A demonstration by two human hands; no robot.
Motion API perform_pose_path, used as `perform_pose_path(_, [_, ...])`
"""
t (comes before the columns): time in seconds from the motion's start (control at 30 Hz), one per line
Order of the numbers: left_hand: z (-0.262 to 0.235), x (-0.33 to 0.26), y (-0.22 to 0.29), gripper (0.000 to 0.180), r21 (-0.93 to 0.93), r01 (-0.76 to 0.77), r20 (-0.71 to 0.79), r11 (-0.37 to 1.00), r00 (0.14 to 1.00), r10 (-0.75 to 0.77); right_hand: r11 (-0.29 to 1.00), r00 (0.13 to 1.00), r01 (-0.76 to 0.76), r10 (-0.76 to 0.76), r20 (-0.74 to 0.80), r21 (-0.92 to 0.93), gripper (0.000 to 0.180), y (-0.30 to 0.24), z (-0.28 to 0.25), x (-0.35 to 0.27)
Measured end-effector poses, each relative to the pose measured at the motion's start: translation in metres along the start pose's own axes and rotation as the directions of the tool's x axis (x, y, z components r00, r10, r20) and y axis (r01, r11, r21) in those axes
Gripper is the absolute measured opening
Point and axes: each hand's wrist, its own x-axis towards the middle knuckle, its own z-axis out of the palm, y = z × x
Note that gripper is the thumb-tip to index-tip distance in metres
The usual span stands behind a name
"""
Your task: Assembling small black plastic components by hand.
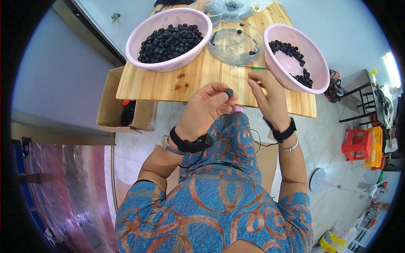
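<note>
My left hand [207,106] pinches a small round black piece [229,92] between thumb and fingertips, just over the near edge of the wooden table [168,82]. My right hand [268,95] hovers beside it with fingers spread, its tips close to a thin green-handled tool [249,67] lying on the table. A pink basket [168,39] heaped with black pieces stands at the left. A second pink basket [297,57] at the right holds fewer of them. Between the two sits a clear plastic bowl [235,42] with a few black pieces.
An open cardboard box [122,103] stands on the floor left of the table. More clear containers [219,7] sit at the table's far end. A red stool [356,143], a yellow crate [374,147] and a white fan [337,183] are on the tiled floor at right.
</note>
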Motion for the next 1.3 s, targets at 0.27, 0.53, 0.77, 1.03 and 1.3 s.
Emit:
perform_pose_path(0.27, [-0.017,-0.001,0.002,0.029,-0.481,0.109,0.028,0.87,0.994,-0.109,0.535,0.953,0.277,-0.045,0.301,-0.798,0.027,0.061,0.023,0.026])
perform_pose_path(0.53, [-0.029,0.001,0.007,0.031,-0.539,0.136,0.074,0.831,0.991,-0.114,0.49,0.964,0.194,0.066,0.258,-0.85,0.016,0.076,0.026,0.033])
perform_pose_path(0.77, [-0.026,0.002,0.006,0.033,-0.579,0.172,0.118,0.797,0.985,-0.127,0.46,0.972,0.152,0.092,0.217,-0.875,0.017,0.084,0.02,0.031])
perform_pose_path(1.03, [-0.025,0.007,0.002,0.033,-0.562,0.124,0.061,0.818,0.992,-0.108,0.84,0.973,-0.071,0.176,0.147,-0.538,0.011,0.041,0.009,0.021])
perform_pose_path(1.3, [-0.016,0.006,0.004,0.034,-0.248,0.013,-0.036,0.969,0.999,-0.022,0.996,0.976,-0.026,0.044,0.211,-0.089,0.017,-0.036,0.012,-0.009])
